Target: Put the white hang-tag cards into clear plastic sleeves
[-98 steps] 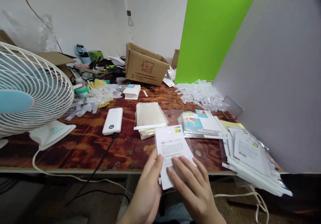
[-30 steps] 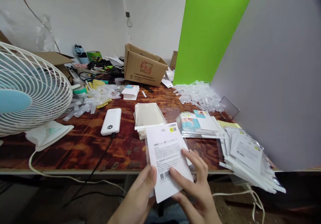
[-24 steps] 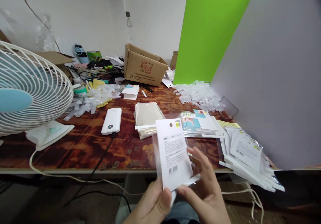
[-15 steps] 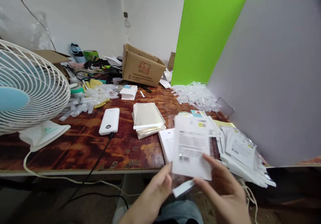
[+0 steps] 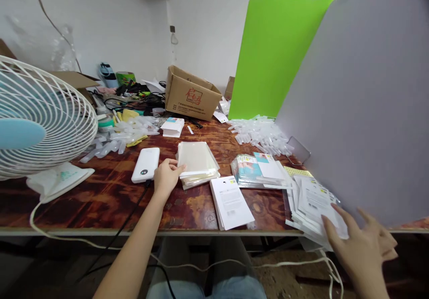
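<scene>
My left hand (image 5: 166, 176) is at the left edge of a stack of clear plastic bags (image 5: 197, 157), its curled fingers and thumb closed at the corner of the top bag. Over the right-hand pile of bagged white cards (image 5: 317, 200), my right hand (image 5: 360, 241) is spread, its fingers apart and slightly blurred. Between the hands lies a stack of white printed cards (image 5: 231, 203). Behind it sits a stack of blue-and-white cards in clear bags (image 5: 250, 169), with a loose card (image 5: 268, 167) on top.
A white power bank (image 5: 146, 165) with a black cable lies left of my left hand. A fan (image 5: 47, 124) stands at far left. Translucent plastic pieces (image 5: 263, 133) are heaped at the back, near a green-and-grey panel (image 5: 278, 57). A cardboard box (image 5: 192, 95) stands behind.
The bagged card has left my hands. My left hand moved left and forward to the clear bags; my right hand moved right to the pile and opened.
</scene>
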### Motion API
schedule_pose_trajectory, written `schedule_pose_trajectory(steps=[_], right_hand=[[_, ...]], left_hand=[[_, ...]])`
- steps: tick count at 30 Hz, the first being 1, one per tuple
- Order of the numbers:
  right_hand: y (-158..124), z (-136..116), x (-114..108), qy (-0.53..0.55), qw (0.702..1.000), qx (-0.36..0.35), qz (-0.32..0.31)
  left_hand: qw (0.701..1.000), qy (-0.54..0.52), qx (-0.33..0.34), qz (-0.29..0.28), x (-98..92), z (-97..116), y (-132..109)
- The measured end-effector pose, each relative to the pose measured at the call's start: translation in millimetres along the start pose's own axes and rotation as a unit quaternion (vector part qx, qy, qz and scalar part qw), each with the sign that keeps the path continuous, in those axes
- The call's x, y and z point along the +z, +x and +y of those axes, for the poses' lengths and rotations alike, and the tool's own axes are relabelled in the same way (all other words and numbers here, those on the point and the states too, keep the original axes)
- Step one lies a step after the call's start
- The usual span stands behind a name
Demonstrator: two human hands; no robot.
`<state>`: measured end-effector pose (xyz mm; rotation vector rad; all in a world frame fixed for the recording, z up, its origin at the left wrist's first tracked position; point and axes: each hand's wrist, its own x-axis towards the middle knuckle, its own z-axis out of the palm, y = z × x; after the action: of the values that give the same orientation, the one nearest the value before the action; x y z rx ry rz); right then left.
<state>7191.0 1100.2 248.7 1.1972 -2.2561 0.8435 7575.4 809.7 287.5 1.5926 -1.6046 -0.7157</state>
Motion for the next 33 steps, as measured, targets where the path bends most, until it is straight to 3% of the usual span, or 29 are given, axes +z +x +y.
schedule_pose_trajectory(steps=[2, 5, 8, 12, 16, 20, 26, 33], right_hand=[[-6, -51, 6, 0.032, 0.993, -0.116, 0.01], [-19, -129, 19, 0.1, 0.936, -0.312, -0.129], [-36, -169, 34, 0.071, 0.906, -0.398, -0.128], [-52, -171, 43, 0.093, 0.904, -0.405, -0.097], [-56, -168, 39, 0.115, 0.917, -0.375, -0.074], [-51, -170, 32, 0.067, 0.912, -0.394, -0.087], [-48, -158, 24, 0.034, 0.896, -0.435, -0.086], [-59, -164, 30, 0.205, 0.921, -0.326, -0.061]], left_hand=[[1.0, 0.002, 0.001, 0.016, -2.4, 0, -5], [0.999, -0.009, 0.003, 0.031, -3.7, 0, -7], [0.998, -0.057, 0.012, 0.032, -4.3, 2, -6], [0.98, -0.196, 0.003, -0.02, -8.7, 13, -17], [0.938, -0.336, -0.024, -0.089, -16.8, 31, -44], [0.901, -0.413, -0.051, -0.125, -23.2, 42, -68], [0.841, -0.514, -0.124, -0.119, -28.7, 47, -81], [0.816, -0.544, -0.138, -0.142, -23.9, 51, -90]])
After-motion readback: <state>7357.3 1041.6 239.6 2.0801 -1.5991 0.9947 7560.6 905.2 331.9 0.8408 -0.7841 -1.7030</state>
